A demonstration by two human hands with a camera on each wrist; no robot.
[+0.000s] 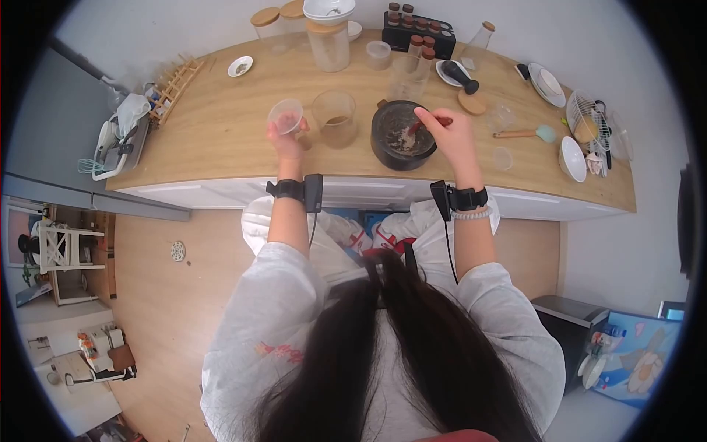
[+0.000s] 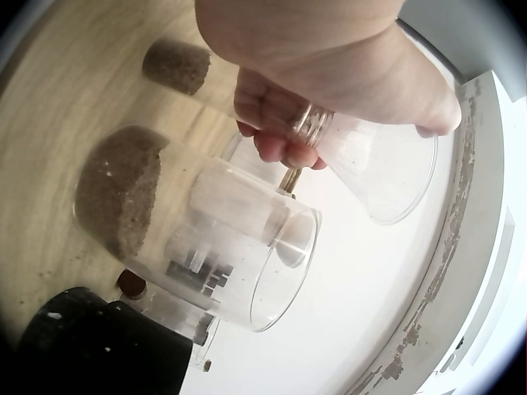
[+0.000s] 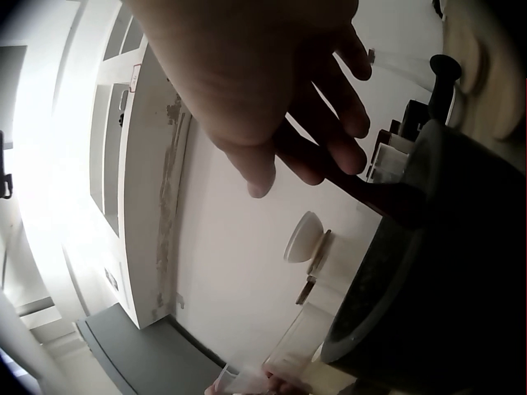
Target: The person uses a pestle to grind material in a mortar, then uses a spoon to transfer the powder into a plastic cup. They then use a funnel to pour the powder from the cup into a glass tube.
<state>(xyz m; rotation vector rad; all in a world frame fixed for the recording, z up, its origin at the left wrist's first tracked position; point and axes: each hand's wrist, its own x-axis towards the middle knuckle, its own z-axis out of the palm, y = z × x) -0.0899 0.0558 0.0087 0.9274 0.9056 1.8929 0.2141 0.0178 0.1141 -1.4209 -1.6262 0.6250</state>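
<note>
From my end, right hand (image 1: 455,140) pinches red-brown spoon (image 3: 375,194) between thumb and fingers; spoon dips inside black bowl (image 1: 399,161), over greyish powder (image 1: 401,140). Left hand (image 1: 287,141), left of bowl, I have curled round neck of clear bottle (image 2: 193,70), brown contents at bottom; clear funnel (image 2: 383,174) flares above fingers. Between left hand and bowl: clear jar (image 1: 333,109), part-filled with brown grounds (image 2: 123,193). Right of bowl, spatula (image 1: 525,134); beyond bowl, rightward, black pestle (image 1: 459,74) across white dish (image 1: 444,74).
</note>
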